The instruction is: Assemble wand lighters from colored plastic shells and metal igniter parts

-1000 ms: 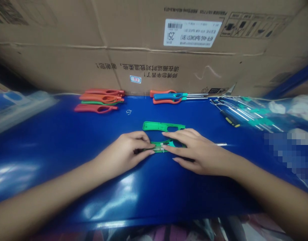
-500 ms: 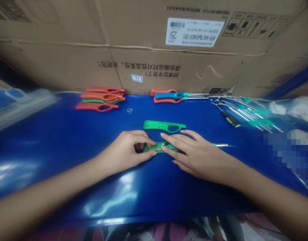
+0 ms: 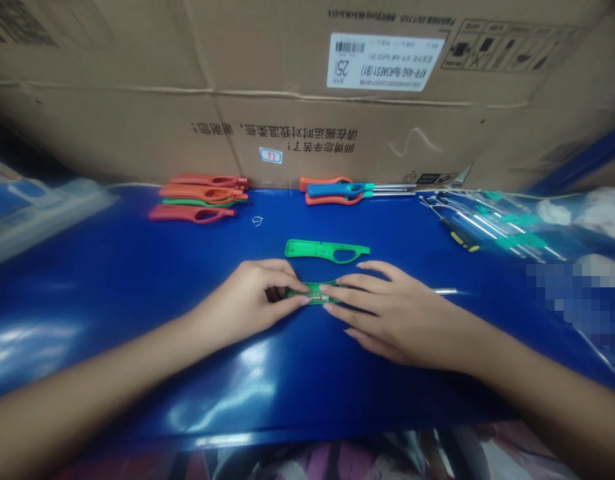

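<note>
A green long-nosed gas lighter (image 3: 315,293) lies opened up on the blue table, its inner parts showing between my hands. My left hand (image 3: 270,293) pinches its left end between thumb and fingers. Over its right part my right hand (image 3: 387,307) lies with fingers spread, fingertips touching the inner parts. The hand hides the middle of the lighter; its metal tube (image 3: 446,291) pokes out on the right. Just behind lies a loose green half shell (image 3: 315,249) with an oval trigger opening.
Red, orange and green lighter shells (image 3: 192,213) lie at the back left, beside small white bits (image 3: 257,221). Lighters with metal tubes (image 3: 337,191) lie at the back middle. A black-and-yellow screwdriver (image 3: 462,240) and metal tubes with teal parts (image 3: 507,227) are right. A cardboard box (image 3: 162,107) stands behind.
My right hand's fingers have shifted and spread a little over the lighter, covering more of its inner parts. My left hand keeps its pinch.
</note>
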